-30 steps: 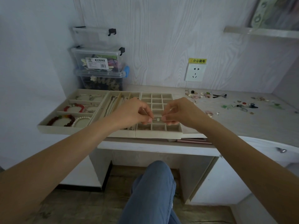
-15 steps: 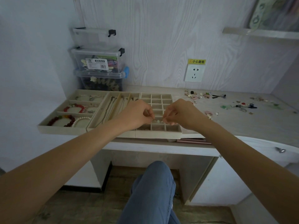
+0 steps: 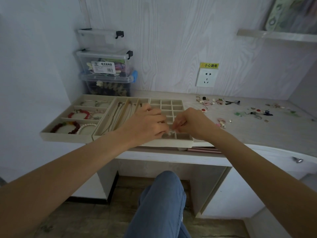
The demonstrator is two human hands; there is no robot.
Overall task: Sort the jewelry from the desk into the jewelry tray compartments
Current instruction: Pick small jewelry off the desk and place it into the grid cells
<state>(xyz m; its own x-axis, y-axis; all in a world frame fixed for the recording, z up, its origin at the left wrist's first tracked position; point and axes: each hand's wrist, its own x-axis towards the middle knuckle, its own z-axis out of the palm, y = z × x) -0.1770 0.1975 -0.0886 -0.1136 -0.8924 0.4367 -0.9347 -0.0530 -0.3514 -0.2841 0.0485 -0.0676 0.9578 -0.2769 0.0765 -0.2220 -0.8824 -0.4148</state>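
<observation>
Our left hand [image 3: 147, 123] and right hand [image 3: 190, 123] pinch a small pale earring [image 3: 170, 133] over the grid tray's [image 3: 171, 143] front compartments. Bracelets [image 3: 78, 115] and necklaces [image 3: 118, 114] look sorted; many small jewelry pieces [image 3: 217, 101] remain on the desk [image 3: 257, 131].

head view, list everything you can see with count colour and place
jewelry tray: three beige sections side by side, left end of desk
bracelets: several, red, dark red and white beads, left section
necklaces: several thin chains, middle section
small piece: one, pale, pinched over the grid section's near row
loose jewelry: many, mixed colours, scattered on desk to the right
storage boxes: three, clear, stacked behind the tray
wall socket: one, white, yellow label above
shelf: one, upper right
leg: one, blue jeans, below desk
left hand: pinching the piece
right hand: pinching the piece
</observation>
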